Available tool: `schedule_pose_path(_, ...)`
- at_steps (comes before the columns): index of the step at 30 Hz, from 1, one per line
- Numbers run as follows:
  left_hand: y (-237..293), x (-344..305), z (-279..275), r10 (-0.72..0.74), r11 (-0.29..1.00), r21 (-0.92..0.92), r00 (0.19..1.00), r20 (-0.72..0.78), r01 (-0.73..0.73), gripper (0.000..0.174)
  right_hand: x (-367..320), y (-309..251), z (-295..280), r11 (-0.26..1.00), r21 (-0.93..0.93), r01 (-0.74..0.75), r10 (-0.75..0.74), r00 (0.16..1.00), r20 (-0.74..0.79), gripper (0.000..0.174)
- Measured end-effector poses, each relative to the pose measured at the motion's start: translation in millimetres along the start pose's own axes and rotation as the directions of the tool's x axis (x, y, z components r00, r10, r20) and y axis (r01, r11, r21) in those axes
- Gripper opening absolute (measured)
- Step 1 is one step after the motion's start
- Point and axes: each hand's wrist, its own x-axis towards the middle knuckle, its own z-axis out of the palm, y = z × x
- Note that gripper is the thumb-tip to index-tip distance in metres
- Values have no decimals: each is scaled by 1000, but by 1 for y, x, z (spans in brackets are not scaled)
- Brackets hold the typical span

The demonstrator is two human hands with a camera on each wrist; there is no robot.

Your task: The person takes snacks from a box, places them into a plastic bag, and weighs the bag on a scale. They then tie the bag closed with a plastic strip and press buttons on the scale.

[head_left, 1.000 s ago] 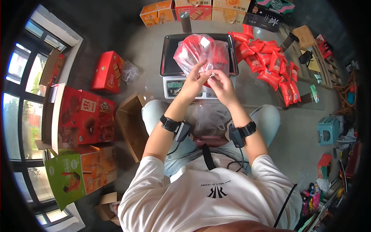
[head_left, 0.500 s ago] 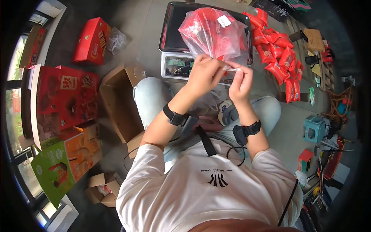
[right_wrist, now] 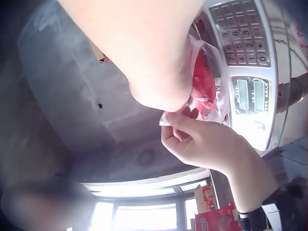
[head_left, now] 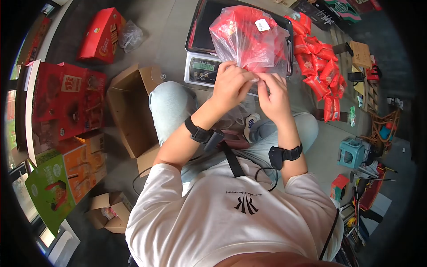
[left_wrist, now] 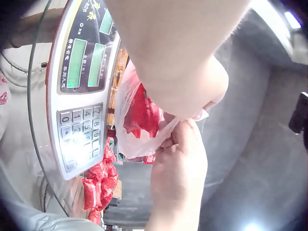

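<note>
A clear plastic bag (head_left: 249,55) filled with red packets sits on the black tray (head_left: 202,33) of a digital scale (head_left: 195,76). A white label (head_left: 262,25) shows on the bag's upper side. My left hand (head_left: 230,86) pinches the gathered neck of the bag, its fingers curled. Close against it, my right hand (head_left: 275,99) pinches the same neck from the other side. In the left wrist view, the right hand's (left_wrist: 177,168) thumb and fingers meet on the plastic. A short white end of the bag (right_wrist: 164,120) pokes out past the left hand's fingers in the right wrist view.
Several red packets (head_left: 327,71) lie heaped right of the scale. An open cardboard box (head_left: 133,111) stands by the left knee. Further left are a red box (head_left: 102,35), a crumpled plastic bag (head_left: 130,36) and printed cartons (head_left: 66,100). A blue stool (head_left: 350,153) is at the right.
The head view has tilted and shifted. Half a second ago my right hand held the bag's neck drawn out to the right; now both hands are closer together at it.
</note>
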Motion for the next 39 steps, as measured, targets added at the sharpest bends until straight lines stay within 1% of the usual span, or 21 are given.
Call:
schedule_pose_path(1, -1, 0, 0, -43, 999, -29, 999, -27, 42, 29, -2, -2, 0, 1000, -2, 3, -3, 999, 32, 21)
schedule_pose_path(2, -2, 0, -1, -45, 999, -30, 998, -33, 44, 29, -3, -5, -1, 1000, -5, 7, -6, 999, 36, 21)
schedule_pose_path(5, -2, 0, -2, -28, 1000, -11, 999, -29, 27, 24, -5, -5, 1, 997, -57, -49, 58, 983, 174, 32)
schedule_pose_path(8, -3, 0, 0, -25, 1000, -7, 995, -92, 25, 23, -6, -4, 1, 993, -107, -57, 77, 978, 192, 31)
schedule_pose_path(9, -3, 1, 0, -21, 1000, -7, 995, -96, 20, 23, -5, -6, 1, 992, -111, -54, 74, 979, 189, 31)
schedule_pose_path(11, -4, 2, -2, -42, 999, -11, 995, -88, 42, 21, -4, -11, 3, 989, -146, 33, -15, 992, 124, 24)
schedule_pose_path(12, -4, 1, -2, -37, 999, -14, 995, -90, 36, 21, -5, -11, 3, 988, -151, 35, -16, 993, 120, 24)
schedule_pose_path(14, -3, 1, -1, -40, 997, -62, 998, -51, 37, 19, -10, -6, 5, 991, -133, 29, -10, 989, 145, 17)
schedule_pose_path(15, -2, 1, -1, -34, 997, -65, 998, -56, 30, 19, -10, -5, 4, 990, -138, 36, -19, 993, 121, 13)
schedule_pose_path(17, -1, -1, -2, -80, 992, -102, 996, -28, 77, 14, -12, 0, 2, 985, -162, 65, -45, 991, 123, 13)
schedule_pose_path(18, -1, -2, -3, -75, 992, -105, 997, -31, 71, 14, -13, 2, 1, 980, -180, 90, -67, 990, 128, 14)
schedule_pose_path(20, -1, -2, -6, -169, 976, -137, 986, -4, 167, 11, -14, 1, -2, 977, -186, 100, -83, 992, 96, 15)
schedule_pose_path(24, -1, -1, -3, -152, 979, -138, 988, 2, 151, 8, -19, 0, -8, 987, -147, 70, -55, 993, 100, 19)
schedule_pose_path(26, 1, -1, -2, -154, 976, -148, 988, 32, 157, 8, -23, 5, -8, 978, -177, 107, -98, 993, 59, 22)
schedule_pose_path(28, 2, -2, -3, -163, 974, -146, 984, 68, 172, 8, -25, 9, -14, 982, -160, 104, -87, 990, 111, 20)
schedule_pose_path(30, 2, -4, -1, -124, 982, -130, 989, 87, 134, 8, -25, 4, -15, 985, -140, 98, -76, 985, 156, 19)
schedule_pose_path(32, -1, -8, 0, -164, 976, -128, 980, 110, 177, 9, -23, -3, -16, 976, -196, 90, -53, 980, 190, 15)
schedule_pose_path(33, -1, -8, 1, -135, 980, -130, 985, 108, 148, 9, -26, 1, -13, 977, -196, 86, -47, 980, 194, 15)
schedule_pose_path(34, -1, -8, 2, -102, 984, -135, 989, 104, 116, 8, -28, 4, -12, 977, -194, 84, -45, 980, 195, 15)
schedule_pose_path(37, 2, -9, 10, -103, 987, -117, 991, 80, 112, 8, -29, 14, -10, 967, -233, 103, -58, 979, 194, 19)
schedule_pose_path(39, 2, -10, 9, -105, 989, -98, 991, 85, 113, 8, -30, 17, -6, 970, -216, 111, -83, 987, 138, 20)
